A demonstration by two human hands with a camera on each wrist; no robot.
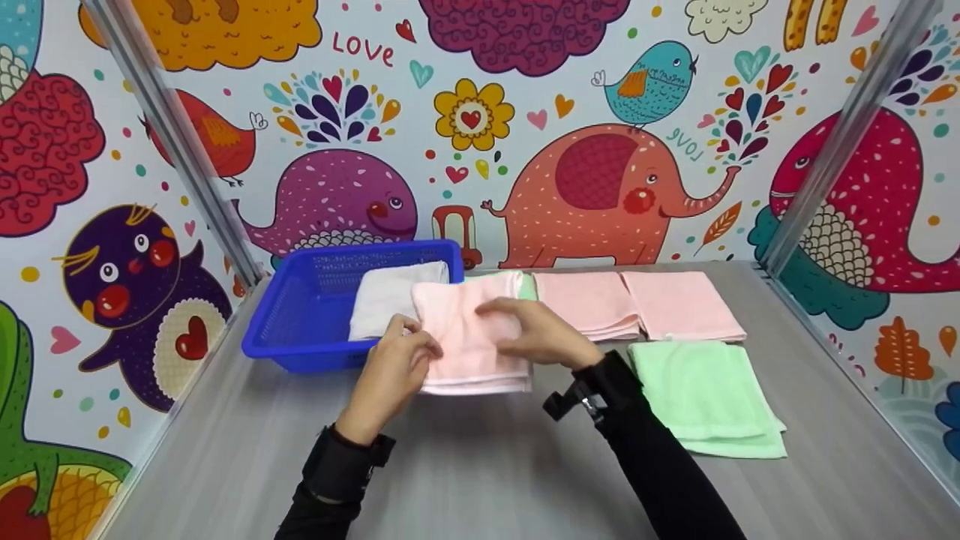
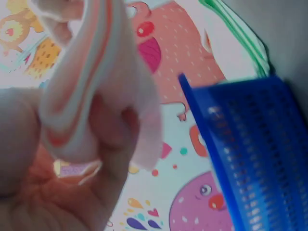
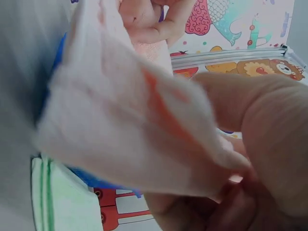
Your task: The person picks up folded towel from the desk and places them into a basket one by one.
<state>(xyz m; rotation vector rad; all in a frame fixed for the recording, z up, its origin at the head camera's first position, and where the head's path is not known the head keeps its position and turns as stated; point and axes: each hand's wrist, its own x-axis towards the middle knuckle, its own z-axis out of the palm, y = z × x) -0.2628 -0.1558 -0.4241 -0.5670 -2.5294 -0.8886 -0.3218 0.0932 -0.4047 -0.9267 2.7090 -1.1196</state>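
Observation:
A folded pink towel (image 1: 469, 356) hangs above the grey table, in front of the blue basket's right end. My left hand (image 1: 394, 367) pinches its left edge; the left wrist view shows thumb and fingers (image 2: 113, 159) on either side of the folded layers. At the towel's right side is my right hand (image 1: 544, 334). In the right wrist view its thumb and fingertips grip the towel's edge (image 3: 125, 125), which bends between them. Inside the blue basket (image 1: 300, 351) lies a folded white towel (image 1: 394, 289), partly hidden by the pink one.
Right of the basket, a green towel (image 1: 529, 288) shows mostly hidden behind my hands. Two folded pink towels, one left (image 1: 585, 300) and one right (image 1: 682, 304), lie along the back wall. A folded green towel (image 1: 697, 390) lies in front of them. Metal posts stand at both back corners.

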